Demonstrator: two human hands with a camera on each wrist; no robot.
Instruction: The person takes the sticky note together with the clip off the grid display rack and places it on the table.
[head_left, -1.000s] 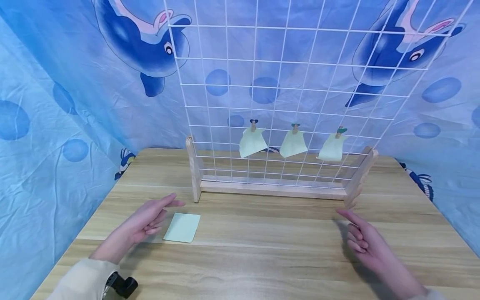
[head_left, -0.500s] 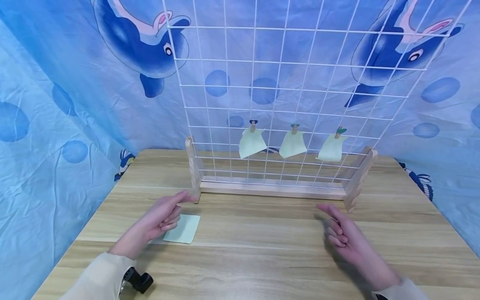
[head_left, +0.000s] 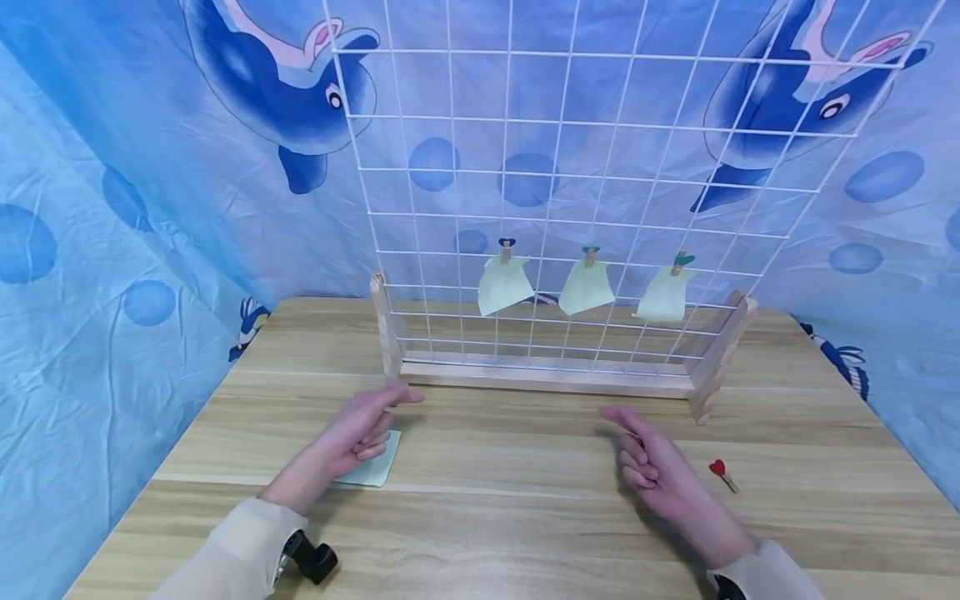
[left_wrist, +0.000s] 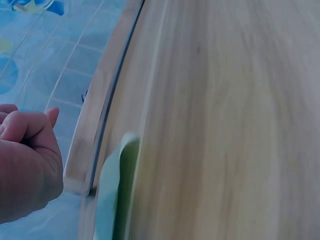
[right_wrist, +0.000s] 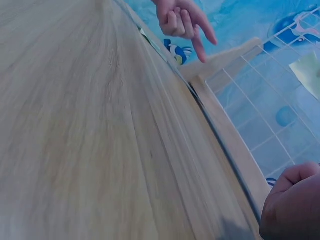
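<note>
My left hand (head_left: 356,433) hovers over the left of the table, index finger extended and other fingers curled in, holding nothing. Partly covered beneath it lies a pale green square of paper (head_left: 385,465), also visible in the left wrist view as a light sheet (left_wrist: 106,200). My right hand (head_left: 660,471) points inward from the right in a similar pose, with nothing held. Just right of it lies a small clothespin with a red heart (head_left: 717,467). Three pale green papers (head_left: 505,287) hang by small heart-topped clothespins (head_left: 590,257) from the white wire grid.
The grid stands upright in a wooden base (head_left: 540,379) with two wooden side feet (head_left: 387,333) at the back of the wooden table (head_left: 495,533). A blue dolphin-print cloth (head_left: 90,400) surrounds the table at the back and sides.
Both hands have moved inward, the left toward the right and the right toward the left. The red-heart clothespin has come into view beside my right hand; my left hand covers more of the paper.
</note>
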